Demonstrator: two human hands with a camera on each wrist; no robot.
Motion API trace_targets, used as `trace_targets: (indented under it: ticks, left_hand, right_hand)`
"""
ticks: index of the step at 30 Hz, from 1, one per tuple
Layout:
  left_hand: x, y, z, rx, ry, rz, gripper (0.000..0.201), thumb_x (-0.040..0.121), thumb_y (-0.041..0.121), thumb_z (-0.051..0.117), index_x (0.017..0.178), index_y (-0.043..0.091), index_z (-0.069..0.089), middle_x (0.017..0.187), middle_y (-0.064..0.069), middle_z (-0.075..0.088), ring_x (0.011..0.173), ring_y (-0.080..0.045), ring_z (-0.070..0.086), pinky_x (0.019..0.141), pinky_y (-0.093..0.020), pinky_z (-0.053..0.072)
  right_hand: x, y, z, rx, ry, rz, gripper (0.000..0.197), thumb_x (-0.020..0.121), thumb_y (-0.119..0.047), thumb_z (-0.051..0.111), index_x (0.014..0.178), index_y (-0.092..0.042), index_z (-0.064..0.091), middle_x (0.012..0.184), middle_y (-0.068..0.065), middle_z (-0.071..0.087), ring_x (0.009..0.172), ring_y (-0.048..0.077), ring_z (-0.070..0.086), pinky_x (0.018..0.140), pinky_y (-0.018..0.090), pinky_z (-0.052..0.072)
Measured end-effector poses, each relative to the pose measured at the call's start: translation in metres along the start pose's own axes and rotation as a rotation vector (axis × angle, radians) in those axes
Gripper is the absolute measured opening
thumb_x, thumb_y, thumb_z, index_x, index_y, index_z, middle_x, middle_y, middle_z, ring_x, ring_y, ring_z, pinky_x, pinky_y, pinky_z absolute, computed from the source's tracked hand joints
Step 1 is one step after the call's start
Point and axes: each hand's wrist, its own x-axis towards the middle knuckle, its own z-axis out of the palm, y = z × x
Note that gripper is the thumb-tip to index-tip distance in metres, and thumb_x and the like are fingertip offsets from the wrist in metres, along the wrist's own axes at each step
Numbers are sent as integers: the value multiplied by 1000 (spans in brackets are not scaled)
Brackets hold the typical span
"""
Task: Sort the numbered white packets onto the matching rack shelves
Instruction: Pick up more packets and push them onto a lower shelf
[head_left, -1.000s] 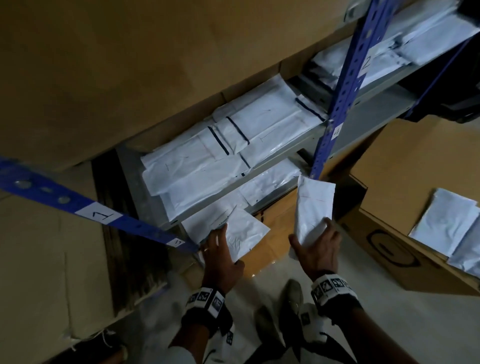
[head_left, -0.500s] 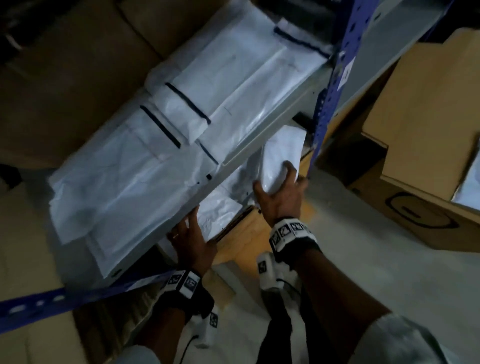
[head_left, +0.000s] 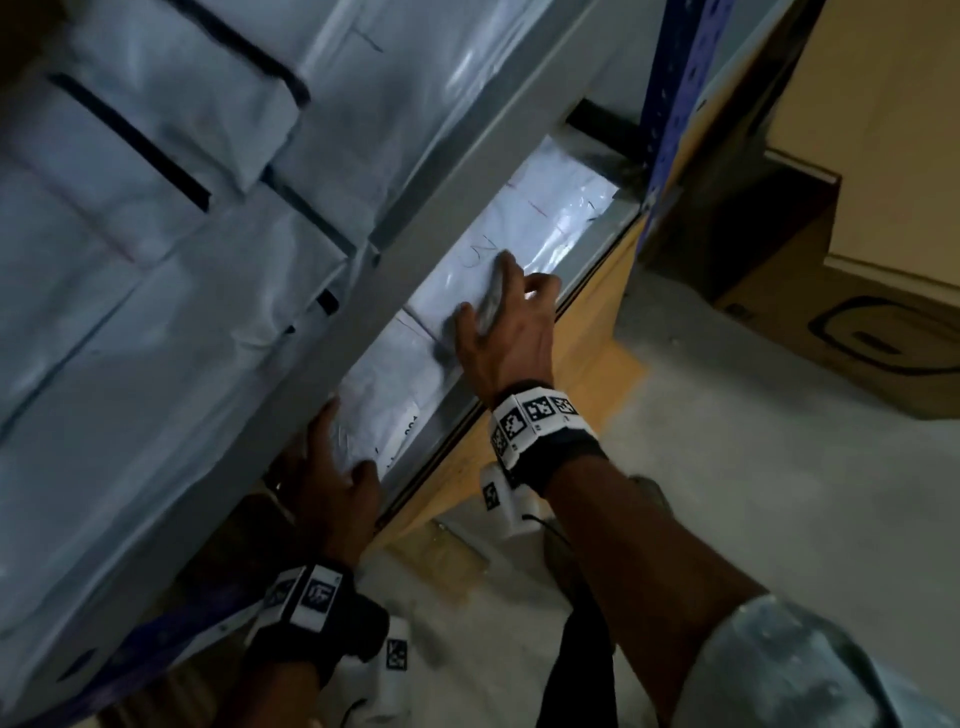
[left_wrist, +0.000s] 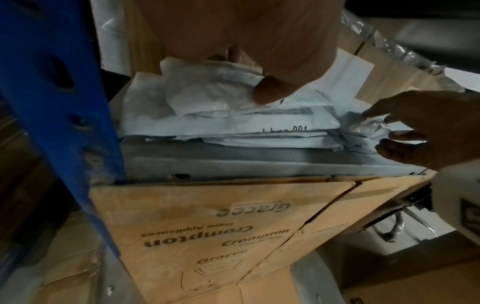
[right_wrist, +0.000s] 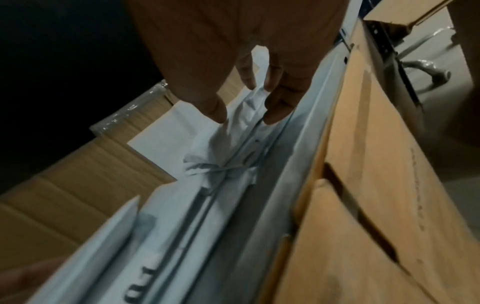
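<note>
Your right hand (head_left: 506, 322) reaches over the front edge of the lower shelf (head_left: 441, 415); its thumb and fingers (right_wrist: 279, 102) pinch the crumpled corner of a white packet (head_left: 524, 228), which lies flat on that shelf toward its right end, beside the blue post (head_left: 675, 88). Handwriting shows on the packet, too blurred to read.

Your left hand (head_left: 332, 483) lies on the packet stack (left_wrist: 228, 115) at the left end of the same shelf. Its thumb (left_wrist: 272, 90) presses down on the top packet; the other fingers are hidden beneath the upper shelf, so whether they are bent or straight cannot be told. One packet at the front edge of the stack bears a label ending in "001".

The upper shelf (head_left: 447, 156) juts forward above both hands and carries more white packets (head_left: 156, 234), overlapping, with dark stripes across them.

A cardboard box (left_wrist: 207, 226) printed "Crompton" stands directly beneath the lower shelf. A second blue post (left_wrist: 59, 92) rises at the shelf's left end. Larger cardboard boxes (head_left: 857, 182) stand on the grey floor (head_left: 727, 493) to the right.
</note>
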Motion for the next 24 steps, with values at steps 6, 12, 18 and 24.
trace_targets:
  ticks: [6, 12, 18, 24]
  left_hand:
    - [1, 4, 22, -65, 75, 91, 65, 87, 49, 51, 149, 35, 38, 157, 2, 27, 144, -26, 25, 112, -61, 29]
    - [6, 6, 33, 54, 90, 139, 63, 98, 56, 41, 156, 34, 27, 162, -6, 25, 149, -25, 21, 119, -55, 16]
    - [10, 0, 37, 166, 52, 130, 62, 100, 55, 27, 159, 38, 16, 167, 0, 14, 153, -20, 10, 120, -52, -1]
    - [8, 7, 43, 139, 79, 76, 63, 103, 49, 22, 160, 22, 15, 167, -6, 15, 153, -25, 13, 121, -56, 3]
  right_hand:
    - [29, 19, -30, -281, 104, -216, 50, 96, -40, 56, 142, -21, 53, 139, 15, 46, 124, 34, 45, 96, 42, 45]
    - [85, 15, -42, -639, -136, -278, 70, 100, -65, 31, 161, -33, 22, 171, 10, 7, 156, 40, 1, 122, 60, 7]
    - [94, 20, -33, -760, -188, -376, 75, 99, -71, 20, 162, -31, 16, 171, 9, 3, 156, 41, -5, 120, 68, -5]
    - [91, 21, -16, -824, -150, -430, 92, 92, -82, 11, 164, -24, 9, 171, 10, 2, 156, 39, -6, 120, 68, -6]
